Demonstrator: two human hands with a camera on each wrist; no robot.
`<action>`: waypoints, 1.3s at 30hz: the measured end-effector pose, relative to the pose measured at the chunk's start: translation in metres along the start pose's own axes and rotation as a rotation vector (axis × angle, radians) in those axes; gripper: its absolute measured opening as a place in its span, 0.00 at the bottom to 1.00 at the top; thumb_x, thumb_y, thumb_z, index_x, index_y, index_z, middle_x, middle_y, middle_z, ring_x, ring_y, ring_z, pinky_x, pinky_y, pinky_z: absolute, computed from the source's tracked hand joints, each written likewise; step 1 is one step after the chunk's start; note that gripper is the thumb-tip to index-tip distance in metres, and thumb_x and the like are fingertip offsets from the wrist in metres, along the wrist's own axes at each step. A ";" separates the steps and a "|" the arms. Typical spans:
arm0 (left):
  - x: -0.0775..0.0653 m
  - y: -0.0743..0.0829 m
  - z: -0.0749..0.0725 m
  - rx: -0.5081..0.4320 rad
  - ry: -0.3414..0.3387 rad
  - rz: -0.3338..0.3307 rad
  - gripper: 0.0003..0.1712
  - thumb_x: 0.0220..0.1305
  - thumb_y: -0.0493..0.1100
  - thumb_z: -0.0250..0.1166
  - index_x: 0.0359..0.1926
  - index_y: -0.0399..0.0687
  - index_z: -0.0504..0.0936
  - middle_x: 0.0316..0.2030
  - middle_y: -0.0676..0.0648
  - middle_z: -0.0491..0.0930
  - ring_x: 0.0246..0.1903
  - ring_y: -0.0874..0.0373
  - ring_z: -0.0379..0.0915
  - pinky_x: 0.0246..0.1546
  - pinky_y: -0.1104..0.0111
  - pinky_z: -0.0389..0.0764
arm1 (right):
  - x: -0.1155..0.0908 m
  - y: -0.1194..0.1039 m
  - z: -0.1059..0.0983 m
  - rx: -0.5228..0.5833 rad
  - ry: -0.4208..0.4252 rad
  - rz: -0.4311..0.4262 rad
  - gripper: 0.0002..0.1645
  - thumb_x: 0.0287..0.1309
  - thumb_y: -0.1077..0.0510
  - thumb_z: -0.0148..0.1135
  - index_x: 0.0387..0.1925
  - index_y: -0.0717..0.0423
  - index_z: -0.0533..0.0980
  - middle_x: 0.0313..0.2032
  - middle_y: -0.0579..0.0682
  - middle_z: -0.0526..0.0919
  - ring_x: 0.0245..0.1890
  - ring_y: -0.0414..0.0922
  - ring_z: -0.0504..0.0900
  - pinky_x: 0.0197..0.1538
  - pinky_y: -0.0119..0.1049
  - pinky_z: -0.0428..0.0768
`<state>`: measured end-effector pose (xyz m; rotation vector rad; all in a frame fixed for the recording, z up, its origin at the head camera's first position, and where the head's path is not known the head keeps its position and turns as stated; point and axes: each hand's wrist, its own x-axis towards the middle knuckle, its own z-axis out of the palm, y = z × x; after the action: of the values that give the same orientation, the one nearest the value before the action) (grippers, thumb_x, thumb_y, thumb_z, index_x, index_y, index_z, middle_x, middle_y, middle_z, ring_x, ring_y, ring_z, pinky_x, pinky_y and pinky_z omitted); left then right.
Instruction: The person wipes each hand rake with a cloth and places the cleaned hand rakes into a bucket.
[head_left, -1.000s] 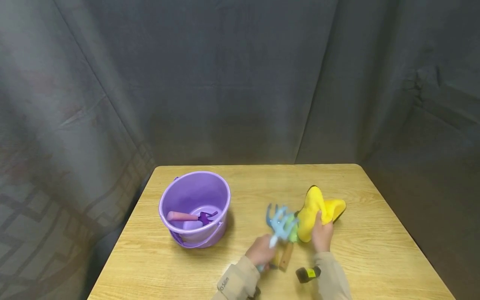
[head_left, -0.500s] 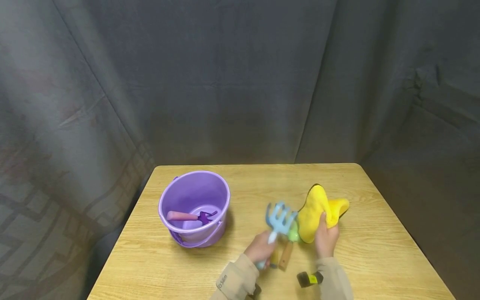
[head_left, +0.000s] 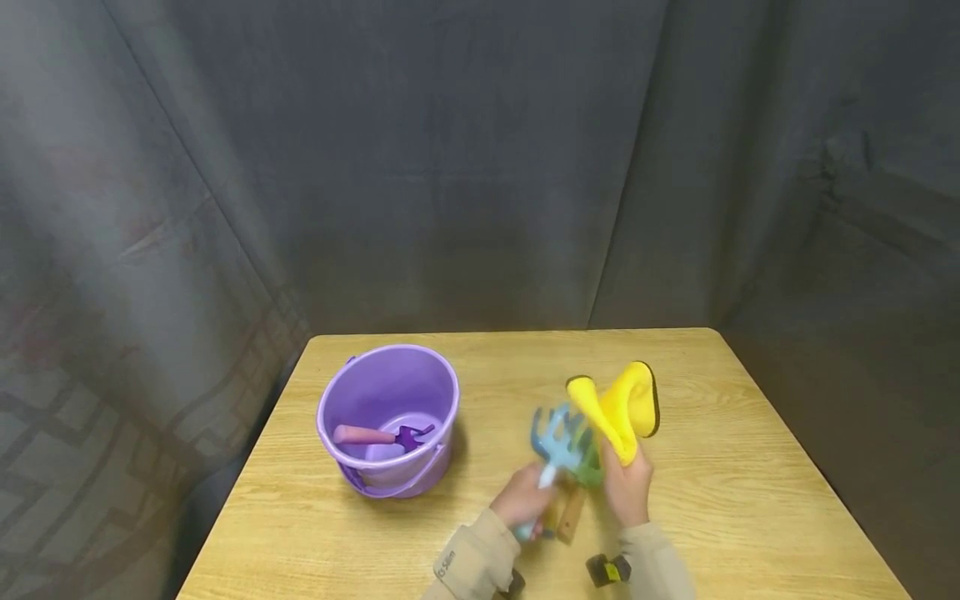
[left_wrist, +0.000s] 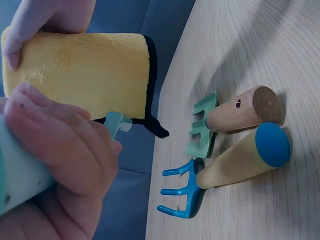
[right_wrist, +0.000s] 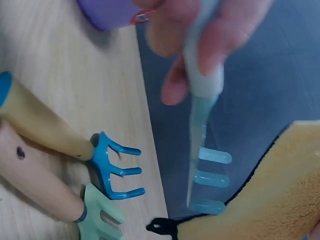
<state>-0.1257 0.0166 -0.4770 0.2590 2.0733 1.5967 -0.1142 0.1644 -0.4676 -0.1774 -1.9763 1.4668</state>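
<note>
My left hand [head_left: 522, 497] grips the pale handle of a light blue hand rake [head_left: 558, 446], its tines up and overlapping the tools behind it. In my right hand [head_left: 628, 487] is a yellow cloth [head_left: 624, 408] with dark edging, bunched at the grip and fanning out above. The left wrist view has the cloth [left_wrist: 85, 75] hanging flat behind the left hand [left_wrist: 65, 155], right at the rake's head. From the right wrist, the light blue tines [right_wrist: 212, 177] stand at the cloth's edge.
On the wooden table lie a blue hand rake [left_wrist: 235, 167] and a green hand rake [left_wrist: 240, 112], side by side, both with thick handles. A purple bucket [head_left: 408, 483] stands at the left, holding a small purple fork with a pink handle [head_left: 363, 433]. Grey curtains [head_left: 450, 208] hang behind.
My right hand has moved left toward the rake and turned the yellow cloth, so its edges now fan upward. My left hand keeps its grip on the light blue rake, nearly unmoved.
</note>
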 end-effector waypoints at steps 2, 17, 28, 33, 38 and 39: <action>0.000 0.000 0.000 0.001 -0.003 0.001 0.08 0.61 0.37 0.51 0.40 0.39 0.68 0.16 0.44 0.67 0.05 0.61 0.58 0.03 0.74 0.63 | -0.003 0.001 0.003 -0.017 -0.066 -0.084 0.08 0.52 0.72 0.55 0.37 0.72 0.72 0.23 0.50 0.74 0.22 0.35 0.69 0.27 0.24 0.72; 0.002 -0.001 0.000 0.006 0.047 0.024 0.09 0.65 0.43 0.49 0.42 0.46 0.72 0.06 0.51 0.61 0.02 0.61 0.56 0.00 0.72 0.61 | -0.029 0.019 0.024 -0.053 -0.415 -0.367 0.29 0.46 0.70 0.62 0.54 0.67 0.67 0.51 0.62 0.73 0.49 0.56 0.72 0.54 0.25 0.63; 0.001 0.001 -0.001 0.071 0.060 0.030 0.10 0.59 0.33 0.48 0.33 0.41 0.76 0.04 0.51 0.60 0.01 0.61 0.55 0.00 0.73 0.59 | -0.028 0.021 0.028 -0.110 -0.436 -0.213 0.30 0.49 0.60 0.63 0.55 0.65 0.67 0.54 0.60 0.70 0.54 0.57 0.68 0.54 0.49 0.65; 0.001 0.003 0.002 0.135 0.087 0.034 0.10 0.63 0.41 0.50 0.38 0.43 0.76 0.07 0.49 0.63 0.01 0.61 0.55 0.00 0.72 0.60 | -0.028 0.021 0.029 -0.115 -0.431 -0.132 0.29 0.52 0.58 0.61 0.55 0.64 0.67 0.55 0.59 0.69 0.54 0.55 0.69 0.54 0.49 0.66; 0.000 0.004 0.004 0.188 0.090 0.058 0.12 0.64 0.45 0.50 0.42 0.44 0.76 0.07 0.48 0.65 0.01 0.62 0.55 0.00 0.72 0.60 | -0.029 0.022 0.030 -0.116 -0.407 -0.095 0.28 0.55 0.58 0.59 0.56 0.64 0.65 0.53 0.59 0.72 0.47 0.50 0.75 0.51 0.45 0.70; 0.000 0.004 0.005 0.196 0.089 0.065 0.12 0.64 0.44 0.50 0.41 0.43 0.75 0.06 0.48 0.64 0.01 0.62 0.55 0.00 0.72 0.60 | -0.029 0.023 0.030 -0.113 -0.407 -0.081 0.28 0.56 0.57 0.58 0.57 0.64 0.65 0.48 0.59 0.76 0.42 0.49 0.78 0.48 0.45 0.73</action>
<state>-0.1243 0.0218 -0.4744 0.3322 2.3151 1.4656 -0.1153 0.1350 -0.5044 0.1652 -2.3604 1.4224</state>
